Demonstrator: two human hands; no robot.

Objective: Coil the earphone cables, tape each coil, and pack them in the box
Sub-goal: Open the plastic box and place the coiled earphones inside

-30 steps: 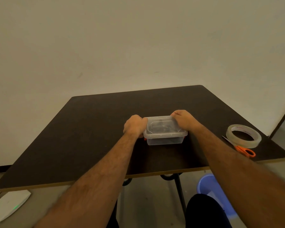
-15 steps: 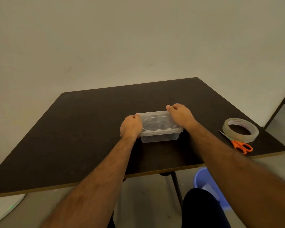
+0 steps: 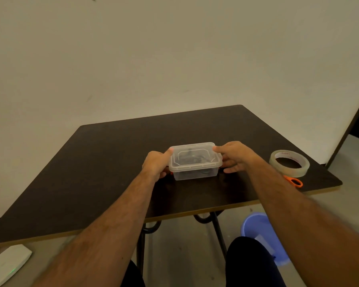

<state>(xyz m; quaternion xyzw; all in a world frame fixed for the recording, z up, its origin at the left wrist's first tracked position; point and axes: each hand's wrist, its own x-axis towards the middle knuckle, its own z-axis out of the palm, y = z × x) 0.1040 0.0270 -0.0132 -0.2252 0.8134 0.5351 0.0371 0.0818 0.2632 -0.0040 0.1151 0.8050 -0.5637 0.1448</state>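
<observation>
A clear plastic box (image 3: 195, 162) with its lid on sits in the middle of the dark table (image 3: 91, 162). Dark earphone cable coils show dimly through the lid and walls. My left hand (image 3: 157, 163) grips the box's left end, thumb on the lid's corner and fingers curled round the side. My right hand (image 3: 234, 156) holds the right end, thumb at the lid's edge and fingers down along the side wall.
A roll of clear tape (image 3: 289, 163) lies at the table's right side. Orange-handled scissors (image 3: 293, 181) lie just in front of it near the edge. A blue bin (image 3: 261, 230) stands on the floor under the table's right front. A white device (image 3: 6, 264) lies on the floor at left.
Both hands have shifted from on top of the lid to the box's ends. The view tilted up slightly, so the table sits lower in the frame.
</observation>
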